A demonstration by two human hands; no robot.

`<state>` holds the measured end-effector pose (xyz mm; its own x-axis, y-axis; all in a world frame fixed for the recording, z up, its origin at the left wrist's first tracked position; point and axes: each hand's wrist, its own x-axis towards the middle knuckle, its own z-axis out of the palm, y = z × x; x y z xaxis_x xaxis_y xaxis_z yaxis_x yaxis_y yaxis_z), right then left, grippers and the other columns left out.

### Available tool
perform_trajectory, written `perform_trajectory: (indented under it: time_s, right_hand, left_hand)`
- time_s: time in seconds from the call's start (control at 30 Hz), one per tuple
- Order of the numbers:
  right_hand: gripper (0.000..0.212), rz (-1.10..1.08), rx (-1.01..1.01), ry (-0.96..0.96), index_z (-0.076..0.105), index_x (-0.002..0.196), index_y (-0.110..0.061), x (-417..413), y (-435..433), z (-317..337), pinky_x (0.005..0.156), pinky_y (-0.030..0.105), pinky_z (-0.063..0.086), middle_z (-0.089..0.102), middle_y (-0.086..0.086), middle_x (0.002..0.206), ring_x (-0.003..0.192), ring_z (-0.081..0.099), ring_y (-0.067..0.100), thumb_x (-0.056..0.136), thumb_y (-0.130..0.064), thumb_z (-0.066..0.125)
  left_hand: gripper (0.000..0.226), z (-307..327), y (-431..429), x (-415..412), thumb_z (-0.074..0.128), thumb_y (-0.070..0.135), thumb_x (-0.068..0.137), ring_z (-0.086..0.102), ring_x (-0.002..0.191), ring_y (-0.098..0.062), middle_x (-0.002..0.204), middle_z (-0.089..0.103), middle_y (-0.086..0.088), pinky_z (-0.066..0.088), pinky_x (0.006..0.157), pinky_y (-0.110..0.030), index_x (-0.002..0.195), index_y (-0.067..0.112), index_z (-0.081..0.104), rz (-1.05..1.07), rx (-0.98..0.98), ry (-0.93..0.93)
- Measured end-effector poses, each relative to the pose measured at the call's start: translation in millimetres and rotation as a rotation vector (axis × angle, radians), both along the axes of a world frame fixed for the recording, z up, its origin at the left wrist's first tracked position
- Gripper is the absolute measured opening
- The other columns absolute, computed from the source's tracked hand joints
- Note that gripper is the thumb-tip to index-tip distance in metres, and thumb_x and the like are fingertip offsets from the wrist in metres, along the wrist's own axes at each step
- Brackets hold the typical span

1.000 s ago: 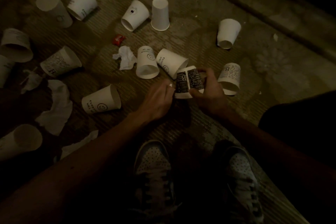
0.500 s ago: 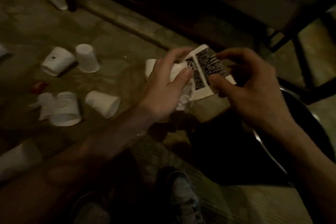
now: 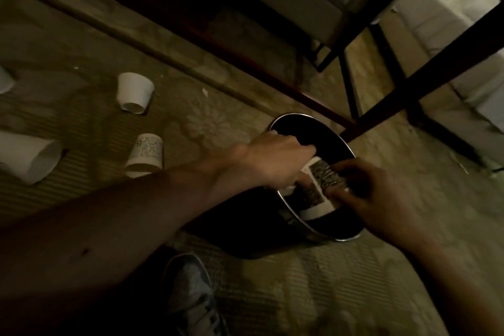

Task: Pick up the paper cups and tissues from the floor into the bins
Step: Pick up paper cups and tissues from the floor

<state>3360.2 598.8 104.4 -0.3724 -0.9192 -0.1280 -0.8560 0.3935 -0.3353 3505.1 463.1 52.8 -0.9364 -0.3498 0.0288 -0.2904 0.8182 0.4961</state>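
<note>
Fingers (image 3: pixel 346 169) of the right hand (image 3: pixel 381 194) are curling round the printed paper cup (image 3: pixel 317 185) just above the open bin (image 3: pixel 300 117), while the left hand (image 3: pixel 275 161) is clutching a white tissue (image 3: pixel 272 133) beside it, 2 seemingly light, crushable things needing only gentle sidewall holds.

Open-mouthed bin (image 3: pixel 327 237), dark furniture bar (image 3: pixel 409 90) just behind its far rim

The room was dim and yellowish, its brightest patch on the white cloth (image 3: pixel 461 5) at the upper right. Motion blur smeared the right hand (image 3: pixel 381 194), and the shoe (image 3: pixel 191 297) lay in deep shadow near the bottom edge.
</note>
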Motion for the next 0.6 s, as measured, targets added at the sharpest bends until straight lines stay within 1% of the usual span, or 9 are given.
perform_trajectory:
  time_s: [0.03, 0.1, 0.17, 0.23, 0.27, 0.33, 0.4, 0.47, 0.6]
  right_hand:
    - [0.032, 0.027, 0.079, 0.009, 0.061, 0.113, -0.032, 0.3, 2.1, -3.9, 0.067, 0.01, 0.048, 0.065, -0.015, 0.1, 0.084, 0.062, -0.003, 0.084, -0.028, 0.074]
    - [0.03, 0.067, 0.157, -0.012, 0.061, 0.114, -0.036, 2.5, 6.1, -9.0, 0.067, 0.005, 0.044, 0.06, -0.023, 0.101, 0.086, 0.058, -0.01, 0.086, -0.036, 0.07]
    - [0.026, 0.086, 0.101, -0.003, 0.06, 0.114, -0.038, 6.5, 6.4, -7.8, 0.068, 0.005, 0.042, 0.058, -0.026, 0.102, 0.09, 0.057, -0.01, 0.088, -0.036, 0.066]
    - [0.024, 0.099, -0.018, 0.001, 0.06, 0.111, -0.039, 13.8, 3.5, -2.5, 0.072, 0.009, 0.044, 0.062, -0.024, 0.101, 0.095, 0.058, -0.006, 0.088, -0.037, 0.062]
    - [0.024, 0.123, -0.066, 0.0, 0.059, 0.11, -0.041, 20.6, 1.0, 0.3, 0.073, 0.011, 0.045, 0.063, -0.023, 0.099, 0.094, 0.059, -0.005, 0.086, -0.04, 0.06]
    - [0.027, 0.198, -0.16, -0.005, 0.058, 0.109, -0.042, 36.8, -4.9, 3.9, 0.072, 0.012, 0.046, 0.064, -0.022, 0.095, 0.092, 0.059, -0.007, 0.082, -0.045, 0.059]
    - [0.031, 0.274, -0.233, -0.034, 0.056, 0.111, -0.044, 56.0, -14.2, 5.7, 0.071, 0.012, 0.046, 0.063, -0.023, 0.096, 0.094, 0.058, -0.008, 0.08, -0.048, 0.061]
    - [0.036, 0.352, -0.285, -0.085, 0.054, 0.115, -0.044, 76.3, -25.6, 4.7, 0.069, 0.014, 0.047, 0.061, -0.021, 0.096, 0.093, 0.059, -0.004, 0.08, -0.049, 0.062]
    - [0.037, 0.492, -0.343, -0.262, 0.056, 0.115, -0.03, 125.3, -53.6, -27.2, 0.064, 0.029, 0.052, 0.056, -0.014, 0.086, 0.074, 0.059, 0.007, 0.081, -0.045, 0.061]
  left_hand:
    - [0.028, -1.6, 0.7, -0.6, 0.05, 0.042, 0.099, 0.058, 0.106, -0.025, 0.113, 0.064, -0.006, 0.037, 0.091, -0.037, 0.107, 0.016, 0.055, -0.017, -0.071, -0.044]
    - [0.032, -2.3, -0.2, -0.2, 0.045, 0.041, 0.101, 0.06, 0.104, -0.022, 0.11, 0.068, -0.001, 0.037, 0.098, -0.037, 0.108, 0.017, 0.065, -0.038, -0.105, -0.025]
    - [0.028, -1.9, -2.9, 4.9, 0.047, 0.033, 0.101, 0.061, 0.101, -0.02, 0.106, 0.069, -0.001, 0.043, 0.093, -0.038, 0.107, 0.017, 0.069, -0.013, -0.015, 0.114]
    - [0.022, -0.2, -8.2, 15.2, 0.052, 0.029, 0.1, 0.059, 0.095, -0.017, 0.098, 0.066, 0.0, 0.045, 0.085, -0.035, 0.1, 0.014, 0.069, 0.026, 0.056, 0.283]
    - [0.021, 0.5, -11.5, 22.4, 0.054, 0.03, 0.099, 0.056, 0.092, -0.015, 0.095, 0.063, 0.001, 0.043, 0.082, -0.033, 0.097, 0.014, 0.067, 0.046, 0.02, 0.354]
    - [0.019, 2.7, -20.8, 41.5, 0.055, 0.034, 0.097, 0.049, 0.083, -0.012, 0.086, 0.054, 0.006, 0.04, 0.074, -0.031, 0.088, 0.018, 0.062, 0.085, -0.146, 0.429]
    - [0.022, 9.5, -34.0, 68.8, 0.053, 0.04, 0.096, 0.042, 0.068, -0.006, 0.073, 0.043, 0.014, 0.038, 0.062, -0.029, 0.08, 0.024, 0.053, 0.099, -0.233, 0.407]
    - [0.028, 16.1, -48.7, 99.3, 0.048, 0.046, 0.093, 0.041, 0.06, 0.0, 0.065, 0.042, 0.016, 0.034, 0.053, -0.026, 0.074, 0.026, 0.051, 0.122, -0.234, 0.336]
    - [0.026, -3.5, -74.9, 155.1, 0.058, 0.04, 0.093, 0.047, 0.06, -0.002, 0.065, 0.052, 0.011, 0.035, 0.053, -0.028, 0.075, 0.021, 0.059, 0.309, -0.176, 0.12]
